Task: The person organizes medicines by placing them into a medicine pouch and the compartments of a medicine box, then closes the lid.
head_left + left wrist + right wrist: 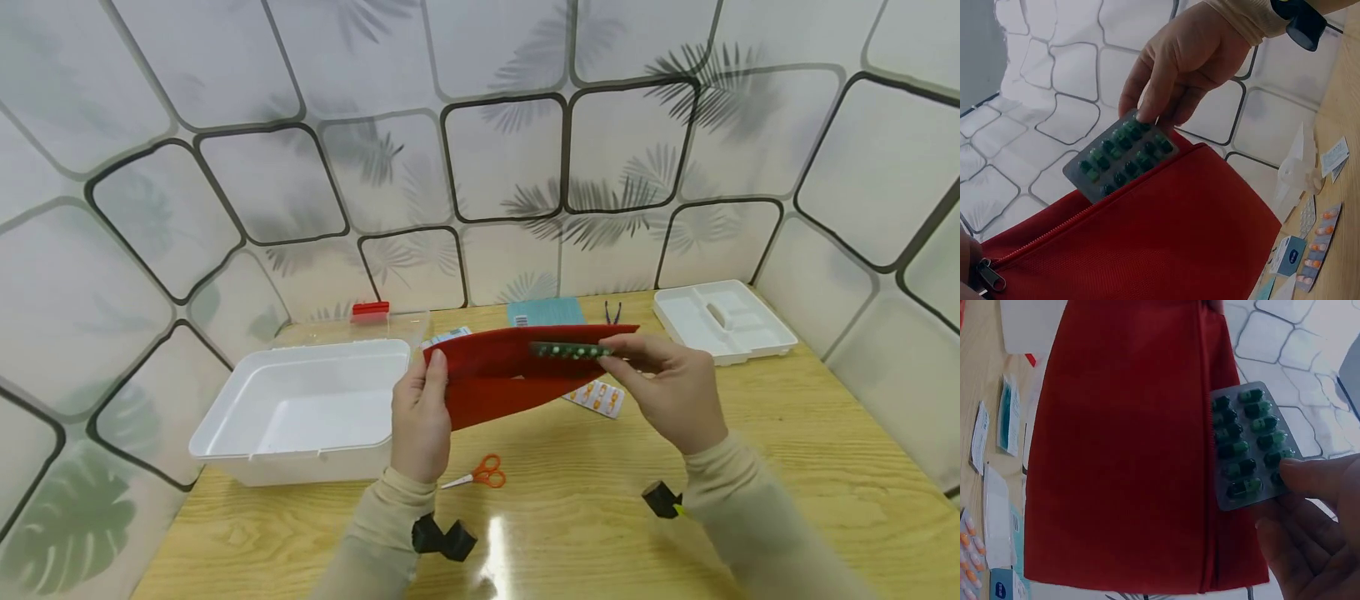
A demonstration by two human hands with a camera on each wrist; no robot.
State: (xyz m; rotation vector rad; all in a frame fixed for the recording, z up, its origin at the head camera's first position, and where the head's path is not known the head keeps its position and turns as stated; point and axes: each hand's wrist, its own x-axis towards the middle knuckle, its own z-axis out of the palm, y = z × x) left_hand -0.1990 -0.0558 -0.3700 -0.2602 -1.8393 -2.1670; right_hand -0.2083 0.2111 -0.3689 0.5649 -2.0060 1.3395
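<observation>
A red zip pouch [487, 404] is held up above the table, its zipper side unfastened and gaping. My left hand [422, 417] grips the pouch's left end, thumb on the near side; in the left wrist view the zipper pull [991, 275] lies close to that hand. Between thumb and fingers, my right hand [675, 387] pinches one end of a blister pack of green capsules [1249, 447]. The pack sits tilted at the pouch mouth, its lower edge behind the front zipper edge in the left wrist view [1166, 231]. The pouch's inside is mostly hidden.
On the left stands a white box [300, 454] with a clear red-latched lid [371, 311] behind. Orange-handled scissors [487, 472] lie in front. Beyond the pouch are an orange capsule blister pack [597, 398], a teal packet [551, 311] and tweezers [613, 313]. A white divided tray [757, 333] sits right.
</observation>
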